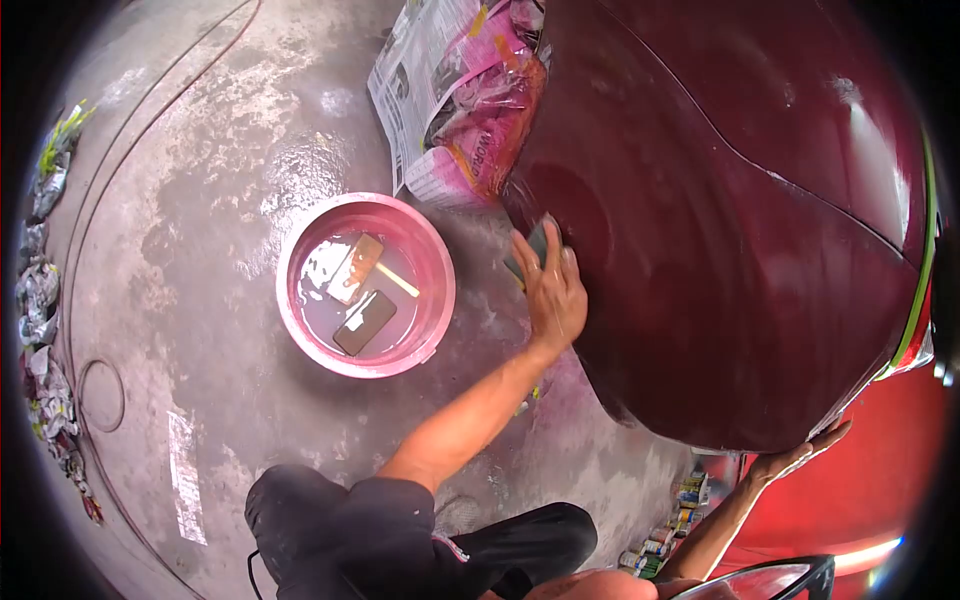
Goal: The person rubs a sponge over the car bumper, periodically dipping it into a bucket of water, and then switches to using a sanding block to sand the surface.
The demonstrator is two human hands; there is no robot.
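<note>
My left hand presses a dark sanding pad against the lower left part of a maroon car body panel. The fingers are wrapped over the pad, and only its top edge shows. Further right, my right hand lies flat under the panel's bottom edge with the fingers apart and nothing in it. A pink bucket of water stands on the floor just left of my left hand. In the water float two sheets of sandpaper and a thin stick.
Crumpled newspaper and pink masking paper cover the part next to the panel, at the top. The concrete floor is wet, with thin hoses across it. Scraps of litter line the far left edge. Small cans stand at bottom right by my dark-trousered knees.
</note>
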